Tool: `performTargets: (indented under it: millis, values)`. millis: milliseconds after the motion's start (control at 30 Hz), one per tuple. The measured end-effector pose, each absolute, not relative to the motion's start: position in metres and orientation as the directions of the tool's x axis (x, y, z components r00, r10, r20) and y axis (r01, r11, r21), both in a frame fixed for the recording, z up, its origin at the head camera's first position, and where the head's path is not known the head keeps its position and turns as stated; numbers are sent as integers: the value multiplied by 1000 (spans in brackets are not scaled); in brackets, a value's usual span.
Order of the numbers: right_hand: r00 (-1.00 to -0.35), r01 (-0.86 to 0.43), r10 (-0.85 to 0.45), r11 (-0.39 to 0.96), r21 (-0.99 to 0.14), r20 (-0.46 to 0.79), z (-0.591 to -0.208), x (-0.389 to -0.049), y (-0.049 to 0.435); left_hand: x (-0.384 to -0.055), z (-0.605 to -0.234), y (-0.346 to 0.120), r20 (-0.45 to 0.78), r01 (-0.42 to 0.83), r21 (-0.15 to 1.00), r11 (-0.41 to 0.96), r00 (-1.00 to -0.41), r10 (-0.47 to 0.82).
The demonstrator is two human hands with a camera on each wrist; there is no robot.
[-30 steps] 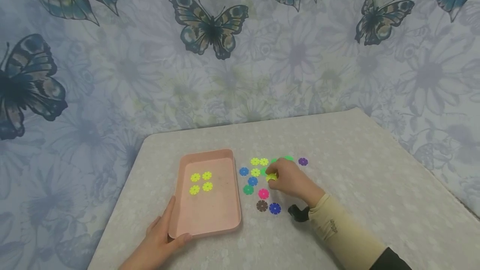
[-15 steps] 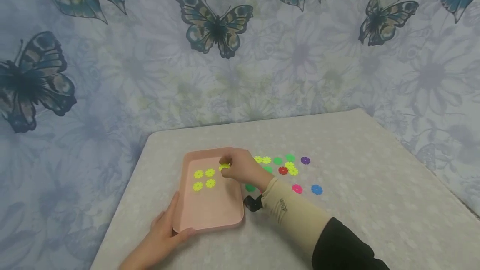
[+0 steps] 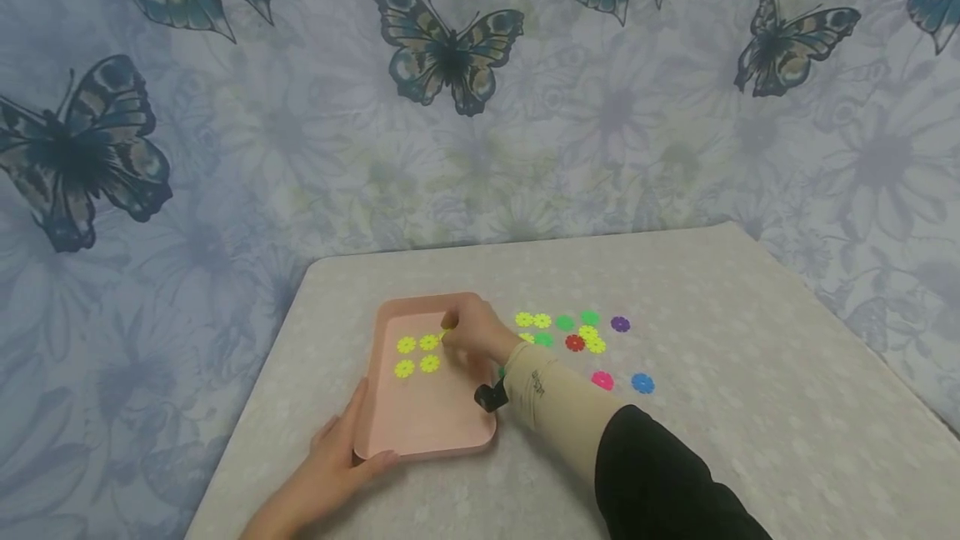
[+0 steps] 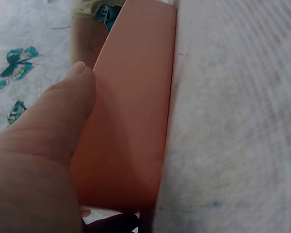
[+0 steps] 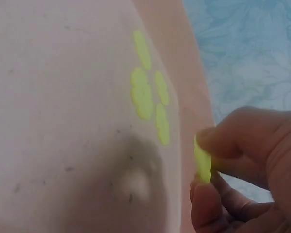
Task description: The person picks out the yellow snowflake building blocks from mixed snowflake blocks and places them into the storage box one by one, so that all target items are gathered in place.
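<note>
My right hand (image 3: 478,332) is over the upper right part of a pink tray (image 3: 427,432), pinching a yellow flower-shaped disc (image 5: 202,162) between thumb and fingers. In the right wrist view this disc is tilted on edge, close to the tray wall. Several matching yellow flower discs (image 3: 429,342) lie flat on the tray floor, left of that hand. With my left hand (image 3: 330,461) I hold the tray's near left corner, thumb along the front side and fingers along the left side. The left wrist view shows the thumb (image 4: 63,107) against the tray's outer wall.
On the table (image 3: 750,440), right of the tray, lie loose flower discs: several yellow, several green, a red one (image 3: 574,343), a purple one (image 3: 620,324), a pink one (image 3: 602,380) and a blue one (image 3: 642,383). My right forearm hides others. A butterfly-patterned wall (image 3: 600,165) stands behind.
My right hand has carried the yellow disc left from the loose group to over the tray, then slightly lower. Discs it covered earlier now show. The left hand keeps its hold.
</note>
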State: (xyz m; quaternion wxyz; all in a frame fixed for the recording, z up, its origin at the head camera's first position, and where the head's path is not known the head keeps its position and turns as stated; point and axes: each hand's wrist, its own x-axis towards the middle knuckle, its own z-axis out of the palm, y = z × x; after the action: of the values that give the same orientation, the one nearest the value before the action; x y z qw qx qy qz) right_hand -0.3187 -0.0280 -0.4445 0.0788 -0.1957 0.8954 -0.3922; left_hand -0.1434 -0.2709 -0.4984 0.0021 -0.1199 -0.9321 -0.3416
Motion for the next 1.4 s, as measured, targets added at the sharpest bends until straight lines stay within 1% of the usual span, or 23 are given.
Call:
performTargets:
  millis: [100,200,367,500,667,900,1000,1300,1400]
  values:
    - [-897,-325,-441,631,-704,19,-448,-321,-29,-143,-498,-270,93,233,645,728,-969,228]
    - [-881,-350,-474,660,-665,-7,-449,-321,-30,-142,-498,-269,95,235,646,726,-969,230]
    - [-857,-404,-514,711,-576,-34,-449,-320,-33,-143,-497,-269,66,209,644,736,-973,219]
    - [-846,-452,-532,747,-487,-31,-452,-322,-37,-142,-498,-269,71,214,651,728,-972,223]
    - [-853,-466,-521,786,-407,-31,-452,-326,-40,-141,-498,-269,96,238,656,716,-968,233]
    - [-825,-539,-565,786,-304,4,-449,-330,-43,-141,-496,-269,93,236,651,721,-968,233]
    - [-822,-548,-569,787,-283,9,-447,-331,-44,-142,-495,-269,104,248,646,721,-965,239]
    - [-849,-503,-529,808,-306,1,-450,-332,-46,-143,-498,-270,87,233,652,722,-969,233]
    - [-849,-504,-529,808,-307,2,-449,-331,-47,-142,-498,-270,97,239,656,716,-967,234]
